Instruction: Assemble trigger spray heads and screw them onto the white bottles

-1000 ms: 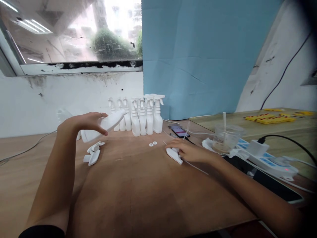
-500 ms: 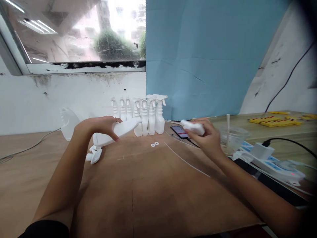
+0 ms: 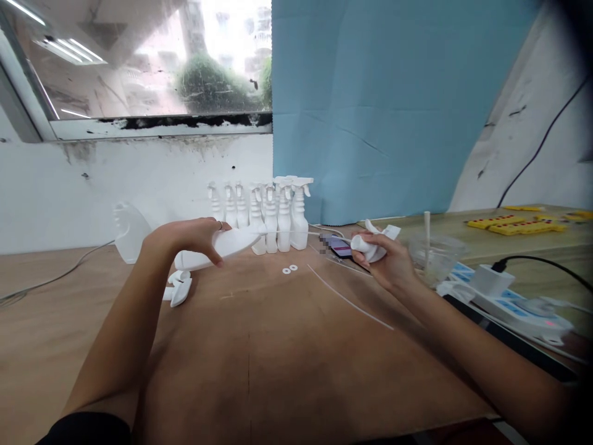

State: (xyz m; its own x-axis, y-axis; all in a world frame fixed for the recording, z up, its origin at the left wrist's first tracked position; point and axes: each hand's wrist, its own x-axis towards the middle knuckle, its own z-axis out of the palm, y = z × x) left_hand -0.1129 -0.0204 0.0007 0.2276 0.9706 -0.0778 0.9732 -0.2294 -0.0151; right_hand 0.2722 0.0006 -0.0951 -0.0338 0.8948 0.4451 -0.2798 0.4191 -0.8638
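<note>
My left hand is wrapped round a white bottle that lies tilted, its neck pointing right. In my right hand is a white spray head, and a thin white tube runs from it leftward to the bottle's neck. Another spray head lies on the table below the bottle. Two small white rings and a loose thin tube lie between my hands.
Several white spray bottles stand against the wall, and a headless bottle stands at the left. A phone, plastic cup, power strip and yellow pieces are on the right.
My right hand has turned the spray head, so its tube now shows, stretching to the bottle's neck. My left hand and the bottle have hardly moved.
</note>
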